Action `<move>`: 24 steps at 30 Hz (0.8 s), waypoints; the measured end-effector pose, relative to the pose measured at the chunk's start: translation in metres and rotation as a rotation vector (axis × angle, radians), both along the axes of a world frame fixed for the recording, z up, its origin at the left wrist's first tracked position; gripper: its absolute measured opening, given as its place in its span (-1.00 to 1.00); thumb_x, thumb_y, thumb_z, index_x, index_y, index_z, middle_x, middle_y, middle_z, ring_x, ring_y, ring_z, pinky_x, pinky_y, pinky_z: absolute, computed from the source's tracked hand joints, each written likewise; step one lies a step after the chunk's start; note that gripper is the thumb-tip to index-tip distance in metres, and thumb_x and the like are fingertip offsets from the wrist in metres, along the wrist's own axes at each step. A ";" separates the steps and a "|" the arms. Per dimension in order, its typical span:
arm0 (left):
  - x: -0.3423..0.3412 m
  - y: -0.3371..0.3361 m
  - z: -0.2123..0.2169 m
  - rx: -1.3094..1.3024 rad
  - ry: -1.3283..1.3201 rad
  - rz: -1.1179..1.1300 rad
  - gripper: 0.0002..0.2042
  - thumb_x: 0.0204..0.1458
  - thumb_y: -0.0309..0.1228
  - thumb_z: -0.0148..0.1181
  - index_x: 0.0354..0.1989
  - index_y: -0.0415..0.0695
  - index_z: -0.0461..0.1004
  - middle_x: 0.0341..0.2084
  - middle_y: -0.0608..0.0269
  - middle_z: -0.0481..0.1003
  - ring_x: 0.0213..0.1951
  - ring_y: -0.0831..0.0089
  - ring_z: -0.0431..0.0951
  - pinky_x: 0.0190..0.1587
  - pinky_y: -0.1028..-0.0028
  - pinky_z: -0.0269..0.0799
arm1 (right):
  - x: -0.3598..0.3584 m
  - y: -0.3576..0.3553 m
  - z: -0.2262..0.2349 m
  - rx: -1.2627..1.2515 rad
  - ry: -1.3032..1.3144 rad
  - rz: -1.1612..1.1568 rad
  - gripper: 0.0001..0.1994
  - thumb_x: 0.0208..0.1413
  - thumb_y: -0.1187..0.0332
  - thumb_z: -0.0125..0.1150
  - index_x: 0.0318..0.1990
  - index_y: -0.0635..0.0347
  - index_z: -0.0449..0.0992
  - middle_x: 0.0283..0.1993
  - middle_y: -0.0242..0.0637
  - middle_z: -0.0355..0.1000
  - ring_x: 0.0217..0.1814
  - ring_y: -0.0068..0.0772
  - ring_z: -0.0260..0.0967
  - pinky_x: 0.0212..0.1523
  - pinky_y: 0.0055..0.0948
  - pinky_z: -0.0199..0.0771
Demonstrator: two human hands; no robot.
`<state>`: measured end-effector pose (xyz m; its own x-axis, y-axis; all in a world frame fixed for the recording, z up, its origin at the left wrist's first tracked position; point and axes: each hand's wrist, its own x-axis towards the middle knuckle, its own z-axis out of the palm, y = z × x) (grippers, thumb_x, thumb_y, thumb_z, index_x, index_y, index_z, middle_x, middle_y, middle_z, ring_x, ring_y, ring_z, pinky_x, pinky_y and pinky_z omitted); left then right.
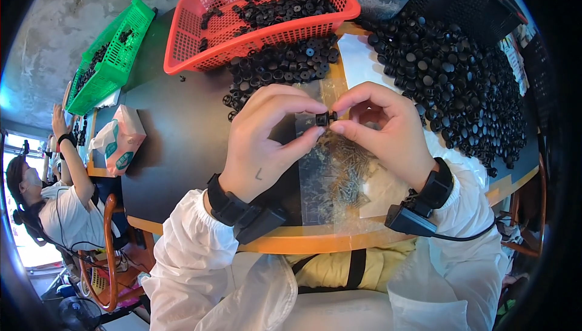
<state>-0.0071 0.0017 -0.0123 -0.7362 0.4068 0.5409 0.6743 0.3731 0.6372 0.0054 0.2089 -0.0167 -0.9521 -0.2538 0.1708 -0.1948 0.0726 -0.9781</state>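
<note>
Black parts [293, 7] in red basket [260, 42]

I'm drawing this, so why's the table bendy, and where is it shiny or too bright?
Head view: the fisheye lens probably bows the near edge of the table, and the picture's corners go black; head view: a patch behind the co-worker is washed-out white; head view: pale glare lies on the tabletop left of the left hand, and black caps show shiny spots.

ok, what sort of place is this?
Probably a small workshop, perhaps for assembly: a large heap of small black parts on the table, a red perforated basket holding more, and a loose pile of thin metal pieces.
</note>
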 end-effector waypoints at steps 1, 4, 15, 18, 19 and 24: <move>0.000 0.000 0.000 0.000 -0.004 -0.001 -0.69 -0.23 -0.64 0.38 -0.24 -0.20 0.53 -0.27 0.17 0.52 -0.17 0.30 0.51 -0.07 0.40 0.39 | 0.000 0.000 -0.001 -0.005 0.004 -0.013 -0.79 -0.03 0.47 0.39 -0.21 0.21 0.55 -0.29 -0.48 0.50 -0.37 -0.75 0.36 -0.33 -0.69 0.40; 0.000 0.001 0.001 -0.023 0.010 -0.001 -0.70 -0.24 -0.64 0.38 -0.25 -0.20 0.53 -0.28 0.18 0.52 -0.18 0.30 0.52 -0.08 0.40 0.40 | 0.000 0.001 -0.001 -0.002 -0.012 -0.014 -0.79 -0.04 0.46 0.40 -0.22 0.20 0.56 -0.31 -0.48 0.50 -0.39 -0.75 0.37 -0.35 -0.69 0.40; 0.006 0.000 0.000 0.040 -0.165 0.033 -0.65 -0.21 -0.65 0.39 -0.18 -0.27 0.50 -0.22 0.18 0.52 -0.18 0.44 0.49 -0.07 0.46 0.39 | 0.001 -0.002 0.001 0.032 0.070 -0.083 -0.80 -0.09 0.50 0.42 -0.27 0.24 0.57 -0.30 -0.41 0.54 -0.38 -0.69 0.42 -0.33 -0.65 0.44; 0.005 -0.001 -0.006 0.103 -0.195 -0.029 -0.65 -0.18 -0.65 0.39 -0.16 -0.31 0.48 -0.21 0.18 0.52 -0.16 0.49 0.47 -0.06 0.49 0.39 | 0.003 -0.001 0.002 0.021 0.155 -0.092 -0.81 -0.10 0.53 0.41 -0.28 0.24 0.58 -0.28 -0.38 0.54 -0.36 -0.65 0.44 -0.31 -0.62 0.46; 0.005 -0.001 -0.005 0.103 -0.194 -0.029 -0.65 -0.18 -0.65 0.39 -0.16 -0.31 0.48 -0.21 0.18 0.52 -0.16 0.49 0.47 -0.06 0.49 0.39 | 0.004 0.000 0.003 0.035 0.187 -0.078 -0.81 -0.10 0.55 0.40 -0.28 0.24 0.59 -0.28 -0.37 0.54 -0.35 -0.63 0.45 -0.30 -0.62 0.46; 0.006 -0.001 -0.004 0.144 -0.218 -0.041 -0.66 -0.18 -0.66 0.39 -0.17 -0.31 0.49 -0.20 0.14 0.52 -0.16 0.45 0.48 -0.06 0.47 0.39 | 0.003 0.001 0.003 0.029 0.220 -0.068 -0.81 -0.10 0.57 0.39 -0.26 0.24 0.61 -0.26 -0.34 0.55 -0.32 -0.60 0.46 -0.30 -0.61 0.46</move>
